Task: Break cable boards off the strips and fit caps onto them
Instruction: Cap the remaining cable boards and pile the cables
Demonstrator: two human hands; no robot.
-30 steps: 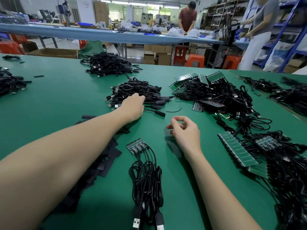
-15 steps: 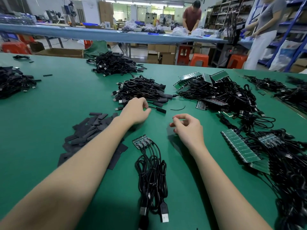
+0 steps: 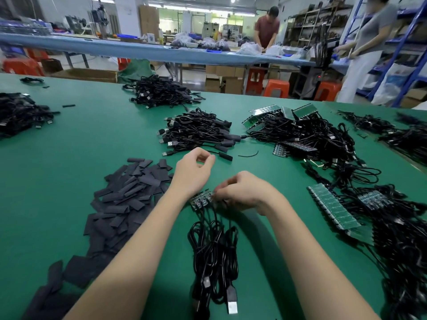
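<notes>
Blurring from motion softens the right hand, whose curled fingers reach to the right end of a short strip of cable boards; they seem to pinch that end, though the contact itself is too smeared to make out. The left hand hovers just behind the strip with fingers loosely curled and thumb near the forefinger, holding nothing that can be seen. The left wrist hides the strip's left end.

The strip lies on the green table between the two wrists, its long axis running left to right and tilted a little upward to the right. Its black cables trail toward the viewer in a loose coil and end in USB plugs near the bottom edge, where part of the bundle is dark and hard to read.

Left of the arms a spread heap of flat black caps runs toward the bottom left corner, partly cut off there. Beyond the hands sits a pile of capped cables, with another pile farther back. To the right, longer green strips lie tangled in black cable, and the heap runs out of view at the right edge. No boxes or trays stand on the table; everything lies loose.
</notes>
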